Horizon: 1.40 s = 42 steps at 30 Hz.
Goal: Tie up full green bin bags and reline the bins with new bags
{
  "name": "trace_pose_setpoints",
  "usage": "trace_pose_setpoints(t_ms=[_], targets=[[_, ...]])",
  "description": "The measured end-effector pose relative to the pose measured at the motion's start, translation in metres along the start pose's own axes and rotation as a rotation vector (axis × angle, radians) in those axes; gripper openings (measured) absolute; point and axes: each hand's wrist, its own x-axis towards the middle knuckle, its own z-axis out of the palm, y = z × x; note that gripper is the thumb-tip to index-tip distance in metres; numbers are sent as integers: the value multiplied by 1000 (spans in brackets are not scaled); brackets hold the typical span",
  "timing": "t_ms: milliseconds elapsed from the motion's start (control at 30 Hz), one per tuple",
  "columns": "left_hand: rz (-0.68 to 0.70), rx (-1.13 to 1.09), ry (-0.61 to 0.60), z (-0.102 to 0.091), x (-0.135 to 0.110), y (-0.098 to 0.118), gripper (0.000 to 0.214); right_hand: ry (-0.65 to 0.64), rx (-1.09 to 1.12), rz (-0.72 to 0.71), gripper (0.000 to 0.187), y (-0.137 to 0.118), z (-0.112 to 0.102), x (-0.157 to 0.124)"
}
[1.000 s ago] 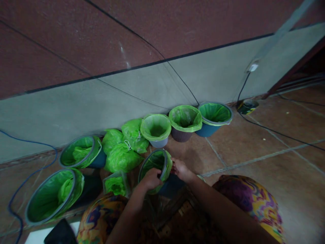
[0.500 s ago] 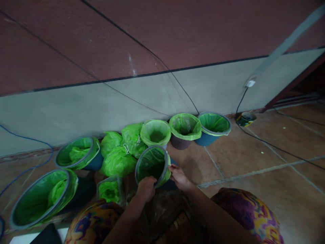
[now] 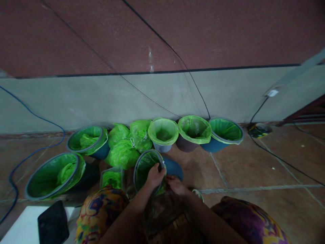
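Note:
A blue trash bin (image 3: pixel 175 167) with a grey rim lies tilted before me, its mouth turned to the left. A green bin liner (image 3: pixel 142 167) lines the inside and folds out over the rim. My left hand (image 3: pixel 155 175) is closed on the near right part of the rim, thumb side up. Just outside the rim, my right hand (image 3: pixel 175 185) has its fingers pinched together at the liner's folded edge; the fingertips are dim and partly hidden. Left of this bin, a small square container (image 3: pixel 123 176) holds crumpled green plastic.
Lined bins stand along the wall: a white bin (image 3: pixel 164 148), a brown bin (image 3: pixel 186 145) and a blue bin (image 3: pixel 213 146). Tied green bags (image 3: pixel 123 154) sit left of them. Two tilted bins (image 3: pixel 33 196) lie further left. A black phone or tablet (image 3: pixel 52 223) rests on a white surface.
My left hand has moved up and right along the rim. My right hand has shifted down below the bin's side. The view has turned left, showing more of the dark device.

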Motion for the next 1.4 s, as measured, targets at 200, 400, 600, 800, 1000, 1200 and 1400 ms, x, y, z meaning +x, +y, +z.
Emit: trace_pose_setpoints(t_ms=[200,400,600,800,1000,1200,1400], targets=[[-39,33,15,13,-8,-3,9,364,-220,-158,17,-12,-8,11],[24,24,-76,24,-20,0,18,246,-25,-316,30,-36,-7,12],[89,25,-139,24,-21,1,18,206,222,-128,34,-32,-10,5],[72,50,-134,24,-22,4,19,228,310,-29,24,-31,-12,2],[-1,-28,-74,9,-12,5,24,158,330,-29,18,-27,-11,-1],[-140,-183,24,0,5,-3,24,86,294,-20,26,-21,0,-5],[-116,-65,47,-5,11,-6,20,60,122,-40,41,-11,10,-6]])
